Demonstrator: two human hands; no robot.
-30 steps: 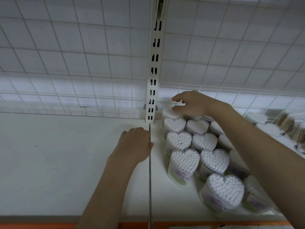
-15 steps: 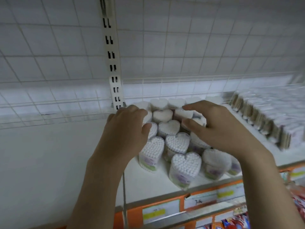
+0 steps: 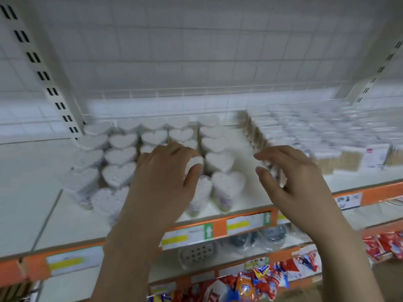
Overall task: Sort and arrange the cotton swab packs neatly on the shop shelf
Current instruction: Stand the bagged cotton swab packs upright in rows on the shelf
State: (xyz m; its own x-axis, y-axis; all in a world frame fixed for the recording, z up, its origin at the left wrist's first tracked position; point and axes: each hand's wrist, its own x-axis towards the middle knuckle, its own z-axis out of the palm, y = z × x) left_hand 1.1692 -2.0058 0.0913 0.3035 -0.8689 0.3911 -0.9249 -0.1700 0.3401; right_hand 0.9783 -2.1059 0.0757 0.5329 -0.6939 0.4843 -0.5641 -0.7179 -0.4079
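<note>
Several heart-shaped cotton swab packs (image 3: pixel 118 156) stand in rows on the white shelf (image 3: pixel 72 221), blurred by camera motion. My left hand (image 3: pixel 161 177) reaches over the middle rows, and its thumb and fingers curl round one heart-shaped pack (image 3: pixel 195 161). My right hand (image 3: pixel 290 177) hovers to the right of the hearts with loosely curled fingers, holding nothing. It is just in front of the near end of a row of wooden-stick swabs. Rectangular swab packs (image 3: pixel 353 158) fill the shelf's right side.
A slotted white upright (image 3: pixel 43 68) and a wire grid back the shelf. An orange price rail (image 3: pixel 220 228) runs along the front edge. Below it lie a soap dish (image 3: pixel 197 255) and colourful sachets (image 3: pixel 250 282). The shelf left of the hearts is bare.
The view has swung right and pulled back. My left hand moved from the shelf seam onto the heart packs. My right hand came off the hearts toward the rectangular packs.
</note>
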